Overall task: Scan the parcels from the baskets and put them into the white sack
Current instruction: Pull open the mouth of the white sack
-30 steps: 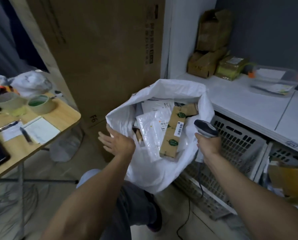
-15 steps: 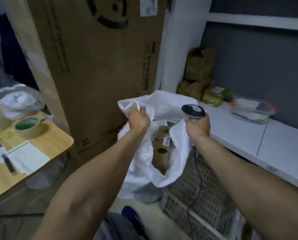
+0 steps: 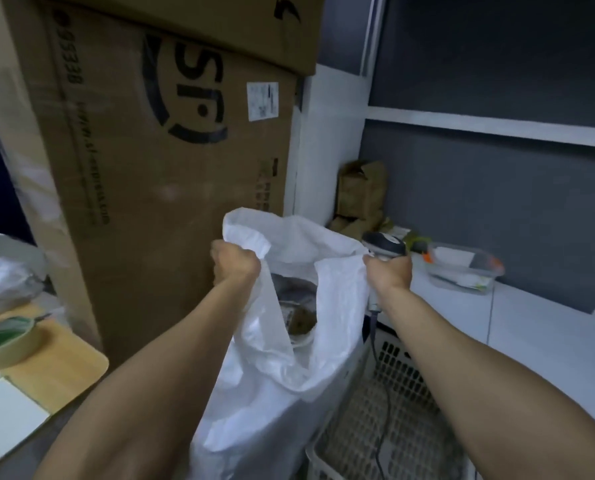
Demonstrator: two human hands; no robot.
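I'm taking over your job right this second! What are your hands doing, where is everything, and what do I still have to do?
Left hand: grips the white sack by its rim.
Right hand: holds the scanner and pinches the opposite rim, so the sack's mouth is held up between both hands.
Parcels: some lie inside the sack, so those are done.
Basket: beside the sack, on the right; I cannot tell what it holds.
Left to do: check the baskets for more parcels, scan them and bag them.
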